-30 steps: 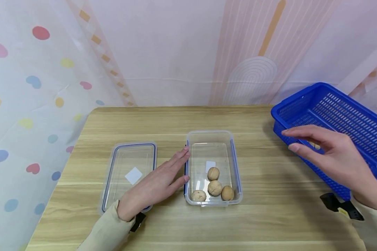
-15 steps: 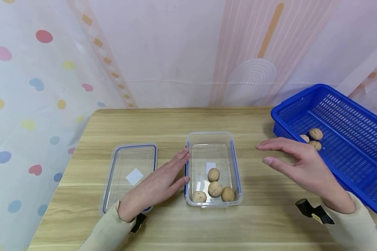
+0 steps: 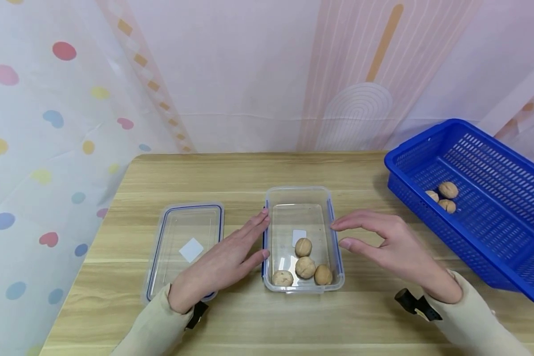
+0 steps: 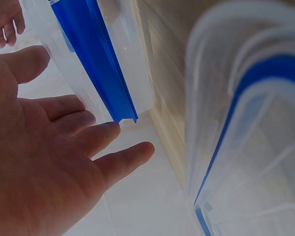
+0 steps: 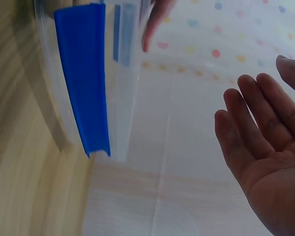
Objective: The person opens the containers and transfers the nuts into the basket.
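Nearest the head camera, two cream fabric sleeves [image 3: 149, 319] come in over the pale wood-grain tabletop [image 3: 231, 178], with black wrist straps [image 3: 197, 315] at their cuffs. The left hand [image 3: 220, 264] reaches to the left wall of a clear rectangular plastic box [image 3: 295, 215], its grip slack: fingers extended, thumb apart, nothing held. In the left wrist view the fingertips meet the box's outline beside a bright blue plastic latch [image 4: 91, 54]; whether they press on it cannot be told. The right hand [image 3: 398, 247] has its fingertips just beside the box's right wall, its grip also unclosed and holding nothing; the right wrist view shows a gap between it and the box.

Four round tan walnuts [image 3: 305, 267] lie in the near half of the uncovered box: three along its near end, one just beyond the middle one, by a square white label [image 3: 299, 237]. To the left, partly behind the left hand, lies a clear plastic lid with a blue seal [image 3: 173, 247]. Farther right stands a blue slotted plastic basket [image 3: 494, 212], with three more walnuts [image 3: 448, 190] grouped inside at its left. Behind everything hangs a pale patterned cloth [image 3: 231, 74]
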`<state>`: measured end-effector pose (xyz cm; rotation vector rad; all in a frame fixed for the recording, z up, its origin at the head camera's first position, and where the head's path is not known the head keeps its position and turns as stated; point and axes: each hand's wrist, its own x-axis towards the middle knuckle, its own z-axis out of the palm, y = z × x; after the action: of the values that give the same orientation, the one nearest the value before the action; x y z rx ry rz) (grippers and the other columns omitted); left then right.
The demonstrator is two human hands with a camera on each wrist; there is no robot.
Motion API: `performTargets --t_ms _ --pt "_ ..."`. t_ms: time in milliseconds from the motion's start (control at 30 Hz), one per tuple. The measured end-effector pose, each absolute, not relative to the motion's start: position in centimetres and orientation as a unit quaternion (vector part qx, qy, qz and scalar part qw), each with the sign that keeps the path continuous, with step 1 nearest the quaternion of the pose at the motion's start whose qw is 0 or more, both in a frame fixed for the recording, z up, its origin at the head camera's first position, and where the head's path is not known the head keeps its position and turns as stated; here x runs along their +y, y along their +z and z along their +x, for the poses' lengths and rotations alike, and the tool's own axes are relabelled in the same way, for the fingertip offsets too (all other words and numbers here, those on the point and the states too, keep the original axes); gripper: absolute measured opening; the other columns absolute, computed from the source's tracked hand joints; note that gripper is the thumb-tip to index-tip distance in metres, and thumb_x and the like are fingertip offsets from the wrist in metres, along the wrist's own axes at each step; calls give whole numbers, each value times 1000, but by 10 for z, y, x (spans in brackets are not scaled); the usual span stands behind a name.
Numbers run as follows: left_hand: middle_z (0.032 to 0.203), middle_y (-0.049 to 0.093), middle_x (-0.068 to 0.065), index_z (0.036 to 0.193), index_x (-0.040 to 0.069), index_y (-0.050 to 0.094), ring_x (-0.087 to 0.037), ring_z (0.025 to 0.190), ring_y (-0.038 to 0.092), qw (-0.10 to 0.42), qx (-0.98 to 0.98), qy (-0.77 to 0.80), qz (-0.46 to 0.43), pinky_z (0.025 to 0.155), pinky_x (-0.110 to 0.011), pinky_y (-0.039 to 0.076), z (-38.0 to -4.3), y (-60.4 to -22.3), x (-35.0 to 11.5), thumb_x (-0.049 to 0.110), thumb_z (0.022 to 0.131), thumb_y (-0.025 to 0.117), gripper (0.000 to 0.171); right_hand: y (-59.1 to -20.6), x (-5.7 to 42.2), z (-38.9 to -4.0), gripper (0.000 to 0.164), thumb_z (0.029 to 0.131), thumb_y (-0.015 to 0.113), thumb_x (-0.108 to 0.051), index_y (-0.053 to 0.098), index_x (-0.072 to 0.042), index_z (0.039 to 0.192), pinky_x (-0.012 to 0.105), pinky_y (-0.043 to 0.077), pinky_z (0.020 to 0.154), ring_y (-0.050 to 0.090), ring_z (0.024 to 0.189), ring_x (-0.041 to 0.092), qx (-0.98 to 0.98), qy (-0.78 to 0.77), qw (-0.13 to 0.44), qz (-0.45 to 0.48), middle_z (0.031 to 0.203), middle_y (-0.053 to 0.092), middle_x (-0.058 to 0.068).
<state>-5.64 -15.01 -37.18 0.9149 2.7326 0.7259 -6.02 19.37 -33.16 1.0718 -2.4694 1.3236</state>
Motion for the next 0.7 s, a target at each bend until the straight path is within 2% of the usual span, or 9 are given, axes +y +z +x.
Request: performTargets --t_ms 167,500,700 --pt "173 15 -8 163 2 28 -30 155 25 84 916 245 308 122 -53 29 -57 -373 -150 36 109 52 68 -339 181 -62 34 87 78 2 77 -13 118 21 49 102 70 111 19 -803 451 58 386 116 76 0" --pt "173 15 -6 163 4 28 -28 155 24 90 917 244 302 123 -50 29 -56 -371 -150 37 109 53 68 -349 161 -57 25 94 77 -12 77 -19 118 38 56 99 68 114 14 -817 436 -17 377 121 73 -9" --pt "173 15 -7 163 3 28 -29 155 26 84 916 246 304 122 -50 29 -56 -372 -150 37 109 53 68 -353 150 -58 24 97 75 -17 76 -18 121 39 56 99 67 116 12 -807 439 -46 392 123 72 -9"
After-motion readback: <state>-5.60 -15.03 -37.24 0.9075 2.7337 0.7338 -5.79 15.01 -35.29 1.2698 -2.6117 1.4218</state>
